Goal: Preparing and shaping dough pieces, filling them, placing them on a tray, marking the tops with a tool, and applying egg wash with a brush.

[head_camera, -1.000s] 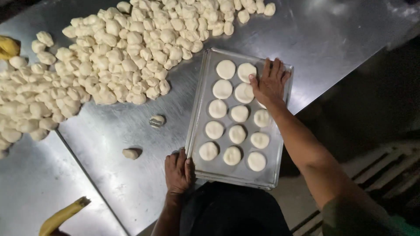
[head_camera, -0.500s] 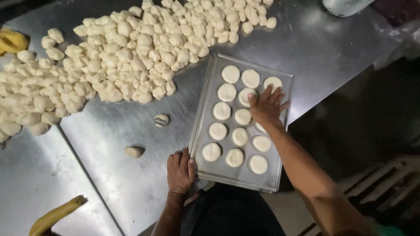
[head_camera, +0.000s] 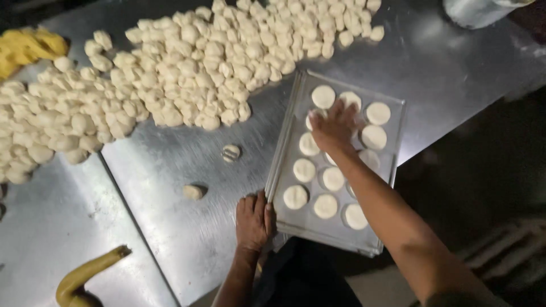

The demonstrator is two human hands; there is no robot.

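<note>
Tray (head_camera: pixel 392 170) under both hands (dough-laden).

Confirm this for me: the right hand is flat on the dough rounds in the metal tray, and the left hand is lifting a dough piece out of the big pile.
Not quite. The head view shows the left hand resting at the near left edge of the metal tray, far from the big pile and holding no dough. The rest stands: the right hand lies flat on the dough rounds in the tray.

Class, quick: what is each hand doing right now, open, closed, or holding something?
Left hand: open, flat against the near-left edge of the metal tray, gripping nothing.
Right hand: open, fingers spread, pressing down on the flattened dough rounds in the tray.
</note>
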